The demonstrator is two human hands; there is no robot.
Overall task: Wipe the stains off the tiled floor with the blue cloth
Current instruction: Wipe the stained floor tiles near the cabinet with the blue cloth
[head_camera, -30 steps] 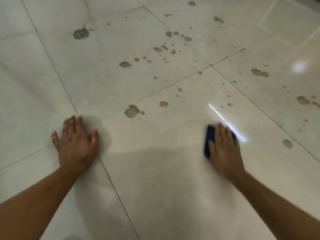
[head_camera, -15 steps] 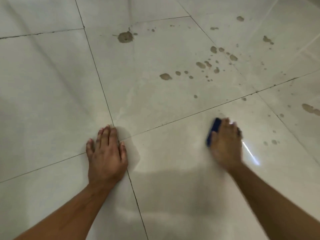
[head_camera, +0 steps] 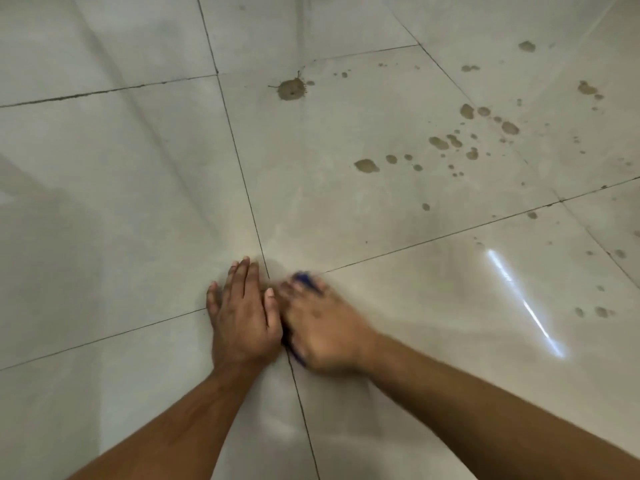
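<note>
Cloth [head_camera: 304, 279]: blue, mostly hidden under my right hand [head_camera: 325, 327], only edges showing past the fingertips and by the heel of the palm. It lies on the floor [head_camera: 138, 188] at a grout crossing. Right hand blurred, fingers [head_camera: 294, 292] spread flat, pressing the cloth down. Left hand [head_camera: 242, 317] just beside it, touching, palm flat on the tile, fingers extended, holding nothing. Stains [head_camera: 367, 165] scattered farther off to the right; one big splat [head_camera: 291, 90] ahead.
</note>
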